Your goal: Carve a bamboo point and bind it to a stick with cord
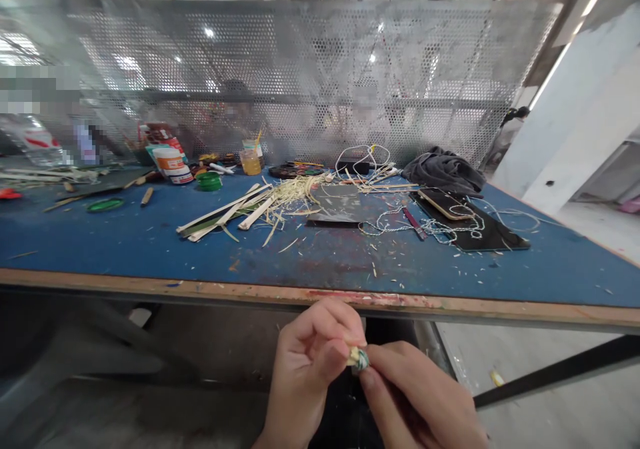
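Observation:
In front of the table's edge, my left hand (317,362) is closed, its thumb and fingers pinching a small pale-yellow piece (353,356). Green-and-white string (362,361) is wound round the right end of that piece. My right hand (413,389) is closed too, with thumb and forefinger pinched at the wound string from the right. Most of the small piece is hidden by the fingers, so its full shape does not show.
The blue table (320,262) carries split strips (230,212), pale shavings (295,196) and a grey plate (337,204). Loose string (385,226), a black board (493,232) and a dark cloth (445,171) lie right. A paint jar (171,164) stands before the perforated screen (300,69).

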A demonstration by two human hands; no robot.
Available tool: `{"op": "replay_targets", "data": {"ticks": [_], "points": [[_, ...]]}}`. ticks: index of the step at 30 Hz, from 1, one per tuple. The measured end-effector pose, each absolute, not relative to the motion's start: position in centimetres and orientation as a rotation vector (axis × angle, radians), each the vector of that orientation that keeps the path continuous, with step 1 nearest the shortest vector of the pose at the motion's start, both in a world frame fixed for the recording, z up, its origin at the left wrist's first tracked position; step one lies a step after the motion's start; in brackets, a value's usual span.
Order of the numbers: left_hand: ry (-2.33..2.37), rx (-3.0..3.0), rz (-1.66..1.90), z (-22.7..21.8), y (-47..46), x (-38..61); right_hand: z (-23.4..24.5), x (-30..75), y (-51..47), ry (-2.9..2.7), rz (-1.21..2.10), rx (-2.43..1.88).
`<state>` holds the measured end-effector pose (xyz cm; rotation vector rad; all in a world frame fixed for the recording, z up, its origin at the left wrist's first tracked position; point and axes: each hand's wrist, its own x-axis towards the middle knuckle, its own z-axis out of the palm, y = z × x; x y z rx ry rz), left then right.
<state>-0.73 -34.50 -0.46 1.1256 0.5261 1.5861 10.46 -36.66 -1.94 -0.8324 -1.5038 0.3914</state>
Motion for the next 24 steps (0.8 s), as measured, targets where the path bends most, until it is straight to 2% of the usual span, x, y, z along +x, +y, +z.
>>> {"op": "replay_targets", "data": {"ticks": [15,19,24], "points": [[0.561,1.162,1.575,-1.4,-33.6,-0.5,-3.4,10.7,-35.4,-1.571,0.264,-0.796],[0.708,1.169,1.717,-1.6,-33.2,-0.6,-2.5,10.5,-34.8,-1.658,0.406,-0.848],[0.749,1.198,1.713,-1.6,-33.1,-1.3,-1.0,10.9,-34.4,-1.714,0.871,-0.852]]}}
